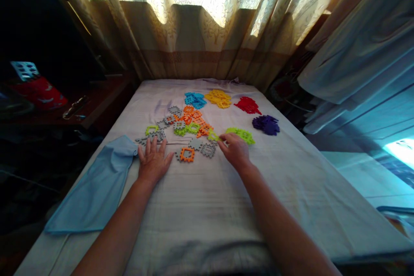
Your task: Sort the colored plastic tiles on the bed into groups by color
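My left hand (153, 160) lies flat with its fingers spread, the fingertips at the near edge of some grey interlocking tiles (159, 135). My right hand (235, 150) is pinched on a lime green interlocking tile (212, 135) at the right side of a mixed heap. Orange tiles (196, 117), grey ones and lime green ones make up that heap. Close to the right hand lies a separate lime green pile (242, 135). An orange square frame tile (186, 154) and a grey tile (208, 150) sit between my hands.
Farther back are blue (195, 100), yellow (218, 98), red (248, 105) and dark purple (266, 124) piles of tiles. A light blue cloth (97, 185) covers the table's left edge. Curtains (194, 39) hang behind the cloth-covered table (200, 207). A red container (42, 92) stands at left.
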Demonstrator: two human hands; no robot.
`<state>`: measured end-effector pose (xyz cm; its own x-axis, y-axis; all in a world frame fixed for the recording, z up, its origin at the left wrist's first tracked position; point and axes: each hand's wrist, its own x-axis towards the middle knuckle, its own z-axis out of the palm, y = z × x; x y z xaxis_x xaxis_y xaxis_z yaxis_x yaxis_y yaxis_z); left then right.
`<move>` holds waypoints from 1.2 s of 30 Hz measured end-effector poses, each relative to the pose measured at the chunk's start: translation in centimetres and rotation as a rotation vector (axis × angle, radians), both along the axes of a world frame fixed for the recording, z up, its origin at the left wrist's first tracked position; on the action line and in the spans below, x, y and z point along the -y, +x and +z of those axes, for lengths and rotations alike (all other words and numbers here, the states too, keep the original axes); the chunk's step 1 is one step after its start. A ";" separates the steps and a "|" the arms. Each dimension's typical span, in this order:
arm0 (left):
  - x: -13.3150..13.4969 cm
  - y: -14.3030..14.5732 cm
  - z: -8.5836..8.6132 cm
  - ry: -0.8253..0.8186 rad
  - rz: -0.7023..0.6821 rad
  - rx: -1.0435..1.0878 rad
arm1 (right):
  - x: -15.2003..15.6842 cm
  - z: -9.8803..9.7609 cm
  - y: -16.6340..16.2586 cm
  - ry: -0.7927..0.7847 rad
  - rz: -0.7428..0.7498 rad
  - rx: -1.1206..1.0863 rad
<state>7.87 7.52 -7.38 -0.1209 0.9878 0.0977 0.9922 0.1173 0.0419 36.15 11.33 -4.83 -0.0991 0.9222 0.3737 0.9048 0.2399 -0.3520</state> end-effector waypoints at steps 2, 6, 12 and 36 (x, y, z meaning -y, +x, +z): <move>0.0 0.0 0.0 0.014 -0.006 0.007 | 0.9 -0.7 2.9 0.063 -0.045 0.030; 0.1 -0.1 -0.1 0.059 -0.023 0.010 | 2.1 -2.1 6.4 0.145 -0.117 0.072; -0.2 0.1 0.2 0.172 -0.084 0.020 | 2.4 -3.1 6.9 0.135 -0.139 0.072; -8.7 2.6 2.8 0.201 -0.274 0.004 | 1.2 -2.7 9.3 0.220 -0.375 -0.504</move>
